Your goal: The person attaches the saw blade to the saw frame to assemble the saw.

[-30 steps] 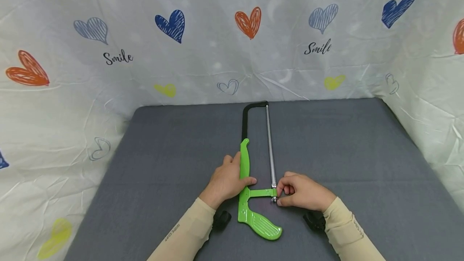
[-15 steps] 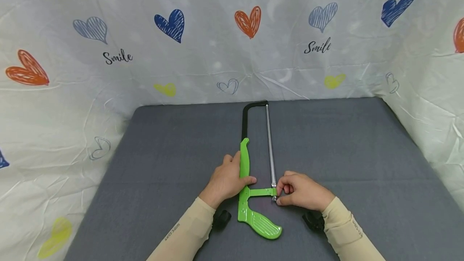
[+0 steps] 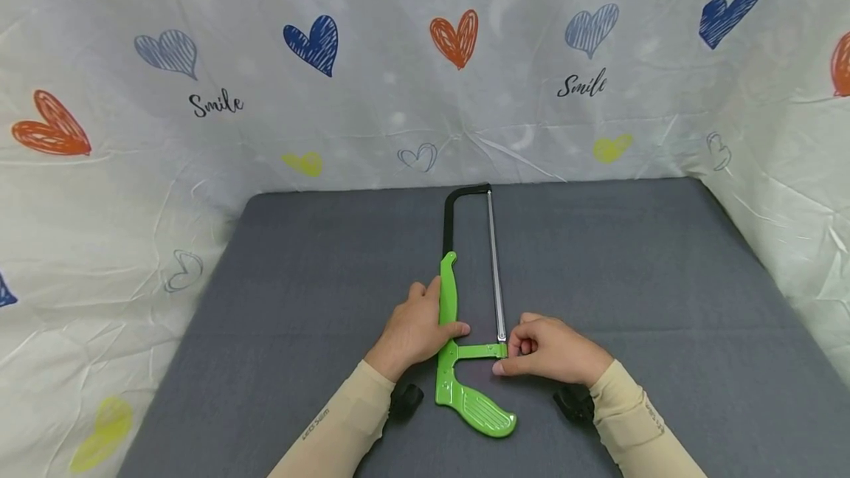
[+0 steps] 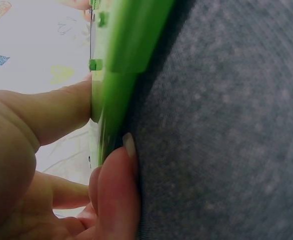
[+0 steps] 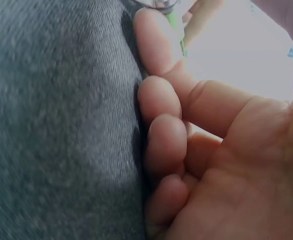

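Observation:
A hacksaw (image 3: 446,293) with a green handle, black front frame and silver blade (image 3: 495,271) lies flat on the dark grey table. My left hand (image 3: 415,330) grips the green frame, thumb over the top and fingers along the outer side; the left wrist view shows the fingertips low against the table cloth. With fingers curled, my right hand (image 3: 554,349) works at the wing nut (image 5: 161,4) at the blade's near end. In the head view the right thumb covers that nut. The right wrist view shows only the nut's shiny edge beside the index fingertip.
The grey cloth-covered table (image 3: 319,264) reaches back to a white curtain (image 3: 372,124) printed with hearts and "Smile". Black wrist devices, a left one (image 3: 406,403) and a right one (image 3: 576,404), sit under the wrists.
The right thumb has slid left over the wing nut, which was visible before and is now covered in the head view. The left hand and hacksaw have stayed in place.

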Demonstrator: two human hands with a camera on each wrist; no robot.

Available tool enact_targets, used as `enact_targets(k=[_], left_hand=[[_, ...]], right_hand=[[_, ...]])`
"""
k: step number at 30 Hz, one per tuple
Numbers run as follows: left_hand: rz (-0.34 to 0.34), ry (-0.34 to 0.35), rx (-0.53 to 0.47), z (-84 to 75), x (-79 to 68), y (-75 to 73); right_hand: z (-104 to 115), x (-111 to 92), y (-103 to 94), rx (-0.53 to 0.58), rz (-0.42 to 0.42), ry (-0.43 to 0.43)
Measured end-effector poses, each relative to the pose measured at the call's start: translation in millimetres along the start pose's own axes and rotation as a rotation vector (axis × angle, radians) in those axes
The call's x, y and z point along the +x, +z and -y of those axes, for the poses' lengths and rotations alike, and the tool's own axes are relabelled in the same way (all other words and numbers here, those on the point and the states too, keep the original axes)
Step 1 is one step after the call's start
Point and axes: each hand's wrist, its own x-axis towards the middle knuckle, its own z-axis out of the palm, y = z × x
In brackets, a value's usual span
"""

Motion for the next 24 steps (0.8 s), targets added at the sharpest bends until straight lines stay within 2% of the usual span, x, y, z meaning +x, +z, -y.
enact_targets(k=[9,24], left_hand=[[-0.009,0.005,0.006,0.2,2.0,-1.8],[0.0,-0.008,0.009,-1.3,-0.9,-2.3]], right_hand=[[5.1,1.5,-1.2,-0.028,-0.02,-0.029],[3.4,-0.4,-1.7,-0.003,0.009,-0.032]])
